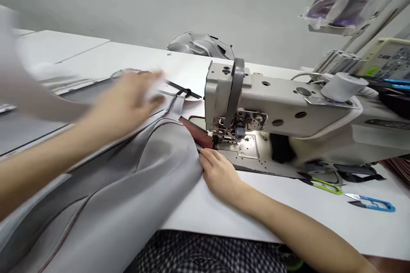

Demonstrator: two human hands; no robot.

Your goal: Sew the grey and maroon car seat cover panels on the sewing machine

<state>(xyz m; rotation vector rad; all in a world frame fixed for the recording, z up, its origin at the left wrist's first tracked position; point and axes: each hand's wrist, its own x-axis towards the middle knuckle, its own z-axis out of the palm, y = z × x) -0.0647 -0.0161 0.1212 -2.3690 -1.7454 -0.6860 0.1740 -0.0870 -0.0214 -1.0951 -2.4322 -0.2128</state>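
Observation:
A large grey fabric piece with dark reddish seams (pixel 166 158) drapes over the table's left side and front edge. Its far edge, with a reddish-brown strip (pixel 197 132), runs up to the presser foot of the sewing machine (pixel 265 102). My right hand (pixel 221 175) grips this edge just in front of the needle area, fingers closed on the cloth. Over the fabric, my left hand (pixel 128 98) is blurred by motion, with thumb and fingers apart and nothing visible between them. Black straps (pixel 185 91) lie beyond the cloth.
Green-handled thread snips (pixel 326 185) and blue-handled thread snips (pixel 373 202) lie right of the machine bed. A white thread cone (pixel 344 85) sits on the machine's arm. Another grey fabric bundle (pixel 201 45) rests against the wall. A blurred pale shape (pixel 38 89) crosses the left side.

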